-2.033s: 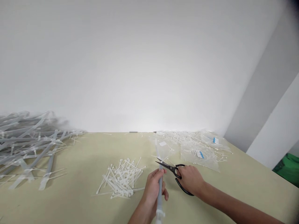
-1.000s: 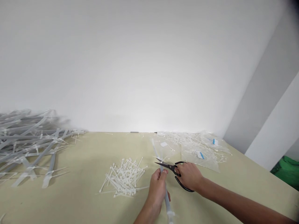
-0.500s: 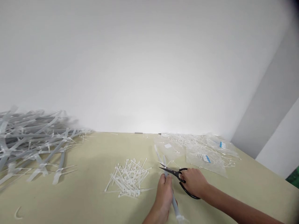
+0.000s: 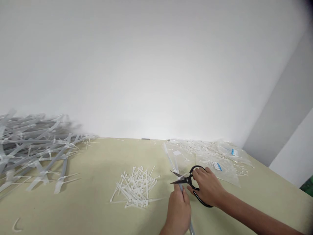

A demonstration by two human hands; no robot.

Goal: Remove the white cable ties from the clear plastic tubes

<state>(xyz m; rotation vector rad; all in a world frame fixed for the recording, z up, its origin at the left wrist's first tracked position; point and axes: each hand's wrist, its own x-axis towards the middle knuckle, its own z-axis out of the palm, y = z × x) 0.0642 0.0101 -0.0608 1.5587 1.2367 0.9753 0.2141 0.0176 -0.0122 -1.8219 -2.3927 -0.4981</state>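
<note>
My left hand point(image 4: 179, 205) is closed around a long, pale grey plastic strip point(image 4: 191, 227), which runs out below the fist and up past the fingertips, where its upper end seems to split in two. In my right hand point(image 4: 209, 187) are black-handled scissors point(image 4: 188, 180), fingers through the loops. The blades stand apart and lie across the strip just above my left fingers. Whether they touch it I cannot tell. Left of my hands lies a loose pile of white cable ties point(image 4: 137, 187).
At the far left rises a heap of grey strips point(image 4: 49, 160) fastened with cable ties. Clear plastic bags point(image 4: 215, 176) with blue-and-white labels and more ties lie behind my hands, to the right. A curved white scrap point(image 4: 16, 225) is at the near left. A wall backs the table.
The scissor blades have opened wider. My left hand has turned and shifted slightly right with the strip, and my right hand has moved a little right and up.
</note>
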